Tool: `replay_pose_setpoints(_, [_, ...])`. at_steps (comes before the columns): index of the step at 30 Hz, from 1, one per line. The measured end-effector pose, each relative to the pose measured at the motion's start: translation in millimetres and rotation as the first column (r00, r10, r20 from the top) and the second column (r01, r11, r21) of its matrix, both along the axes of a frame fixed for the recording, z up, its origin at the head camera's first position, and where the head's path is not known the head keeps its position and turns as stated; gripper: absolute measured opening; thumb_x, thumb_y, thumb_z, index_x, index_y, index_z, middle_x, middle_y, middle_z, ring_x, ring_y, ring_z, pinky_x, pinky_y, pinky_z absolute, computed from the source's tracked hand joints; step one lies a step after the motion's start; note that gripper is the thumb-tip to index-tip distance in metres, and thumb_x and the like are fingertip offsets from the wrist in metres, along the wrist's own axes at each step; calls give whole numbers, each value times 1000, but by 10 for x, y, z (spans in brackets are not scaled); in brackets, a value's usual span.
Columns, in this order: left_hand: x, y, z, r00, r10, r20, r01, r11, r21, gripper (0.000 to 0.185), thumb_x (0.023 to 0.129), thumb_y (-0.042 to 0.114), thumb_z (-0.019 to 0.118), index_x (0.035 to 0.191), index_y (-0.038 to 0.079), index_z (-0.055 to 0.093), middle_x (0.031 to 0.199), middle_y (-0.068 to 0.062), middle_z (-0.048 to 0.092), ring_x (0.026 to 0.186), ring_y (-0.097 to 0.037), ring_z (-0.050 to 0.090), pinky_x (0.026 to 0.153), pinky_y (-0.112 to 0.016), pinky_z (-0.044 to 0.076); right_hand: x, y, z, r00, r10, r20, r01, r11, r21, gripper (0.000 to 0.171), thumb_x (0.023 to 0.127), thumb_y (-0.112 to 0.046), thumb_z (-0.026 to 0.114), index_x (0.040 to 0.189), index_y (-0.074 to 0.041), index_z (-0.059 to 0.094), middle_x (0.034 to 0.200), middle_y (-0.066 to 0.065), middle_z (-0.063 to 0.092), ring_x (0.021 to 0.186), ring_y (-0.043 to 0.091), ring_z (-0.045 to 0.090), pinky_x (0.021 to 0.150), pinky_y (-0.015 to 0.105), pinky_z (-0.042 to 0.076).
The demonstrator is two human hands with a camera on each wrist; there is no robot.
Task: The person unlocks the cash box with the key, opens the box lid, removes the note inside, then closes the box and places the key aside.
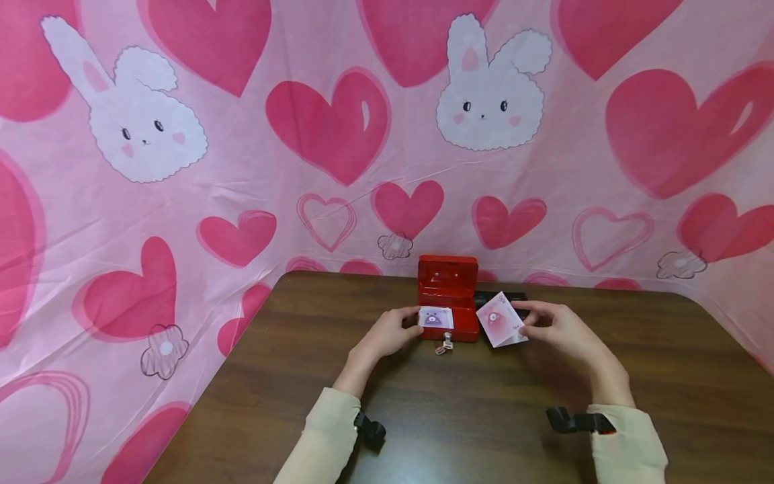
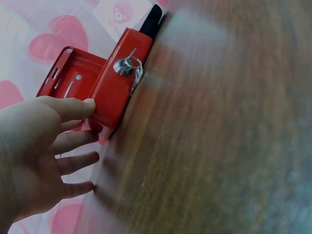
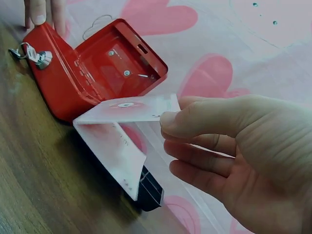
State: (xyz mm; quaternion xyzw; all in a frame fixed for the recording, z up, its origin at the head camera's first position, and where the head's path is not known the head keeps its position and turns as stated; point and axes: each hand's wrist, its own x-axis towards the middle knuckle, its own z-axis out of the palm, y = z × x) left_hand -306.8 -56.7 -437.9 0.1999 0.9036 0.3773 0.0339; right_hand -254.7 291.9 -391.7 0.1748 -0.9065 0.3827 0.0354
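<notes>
A red metal cash box [image 1: 464, 323] stands on the table with its lid [image 1: 447, 275] raised. Keys on a ring [image 2: 137, 70] hang from its front lock. Inside, at the left, lies a white and purple card [image 1: 436, 317]. The left hand [image 1: 387, 334] grips the box's left front corner, thumb on the top edge, its other fingers spread out beside the wall. Just right of the box, the right hand [image 1: 562, 329] pinches a folded pink and white card [image 1: 498, 320] by its edge between thumb and index finger. In the right wrist view the card's lower flap [image 3: 114, 153] hangs down.
A black object [image 3: 150, 190] lies on the table behind the folded card, right of the box. The brown wooden table [image 1: 459, 417] meets a pink cloth backdrop [image 1: 338, 222] with hearts and rabbits. Both wrists wear black straps [image 1: 580, 422].
</notes>
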Motion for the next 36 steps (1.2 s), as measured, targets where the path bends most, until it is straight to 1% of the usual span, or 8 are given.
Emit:
replay_pose_setpoints(7, [-4,3,5,1000,1,6,-1,1000,-3,53,96,31,65,144,13,54,142,-8,59,127,-24,57,110,-48,44,29,15,30,1000,14,16,-14,1000,2,52,90,-11,69,139,-4,55,83,3,67,74,7,55,64,22,47])
replay_pose_setpoints(12, [-4,2,11,1000,-5,3,5,1000,-5,53,96,30,65,144,12,54,141,-8,59,127,-24,57,110,-47,44,36,16,25,995,29,94,-29,1000,-7,54,91,-14,69,141,-4,53,85,6,66,75,12,56,64,23,46])
replay_pose_setpoints(14, [-4,0,12,1000,-7,1,7,1000,-3,53,96,30,65,143,11,54,141,-9,59,127,-25,57,110,-48,44,39,13,18,988,27,153,-23,999,-33,56,90,-15,69,142,-6,52,86,8,65,78,17,58,66,24,47])
replay_pose_setpoints(17, [-6,-2,11,1000,-7,-10,7,1000,-2,52,96,30,65,143,10,54,140,-9,60,127,-25,57,109,-47,44,29,0,9,981,59,185,-51,998,-47,60,89,-13,69,144,-5,48,86,9,63,78,23,58,66,27,49])
replay_pose_setpoints(23, [-10,4,9,1000,-16,-26,16,1000,2,51,95,28,66,141,10,56,139,-10,61,126,-26,59,108,-47,45,8,-26,-5,970,147,194,-144,989,-32,61,86,-6,69,143,1,47,80,8,61,73,14,56,65,25,48])
replay_pose_setpoints(25, [-9,4,7,1000,-14,-22,14,1000,5,51,95,28,66,142,11,56,139,-10,61,126,-26,58,108,-47,45,13,-27,-7,964,153,217,-151,988,-25,61,86,-6,68,143,1,48,79,8,59,72,14,54,64,24,47])
replay_pose_setpoints(31, [-17,1,-1,1000,-15,-22,15,1000,6,51,95,29,66,142,11,56,140,-9,60,127,-26,58,108,-48,45,32,-25,-26,934,158,319,-156,987,-34,64,84,-8,69,143,2,46,80,9,59,72,23,55,63,27,47])
replay_pose_setpoints(36, [-21,-5,-9,1000,-12,-17,12,1000,2,52,95,30,65,142,12,55,140,-9,60,128,-26,57,109,-47,45,14,-28,-60,929,154,335,-164,986,3,64,85,-11,69,142,4,47,79,7,58,74,20,55,68,26,45])
